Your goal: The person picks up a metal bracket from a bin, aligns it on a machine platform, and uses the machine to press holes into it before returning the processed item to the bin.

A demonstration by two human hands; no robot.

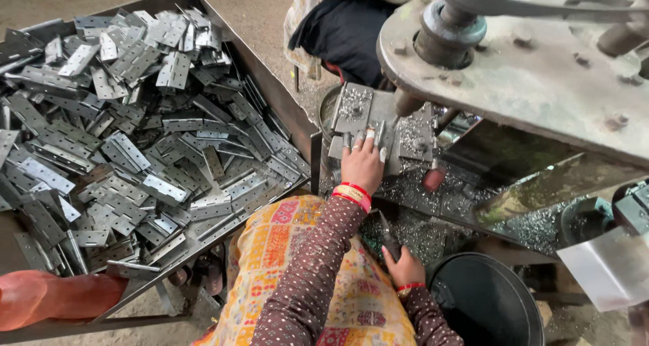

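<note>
My left hand (362, 162) reaches forward and presses a small metal hinge (376, 134) flat on the drill press table (353, 109), fingers on top of it. The drill chuck (406, 103) hangs just right of the fingers. My right hand (404, 265) rests low near my lap, closed around a dark metal hinge (389, 236) that sticks up from the fist. Both wrists wear red bangles and dotted brown sleeves.
A large metal tray (270, 82) on the left is heaped with several grey hinges (135, 130). A black bucket (488, 300) stands at lower right. Metal shavings (534, 228) cover the machine base. Another person in dark cloth (345, 25) sits beyond the press. An orange object (47, 295) lies bottom left.
</note>
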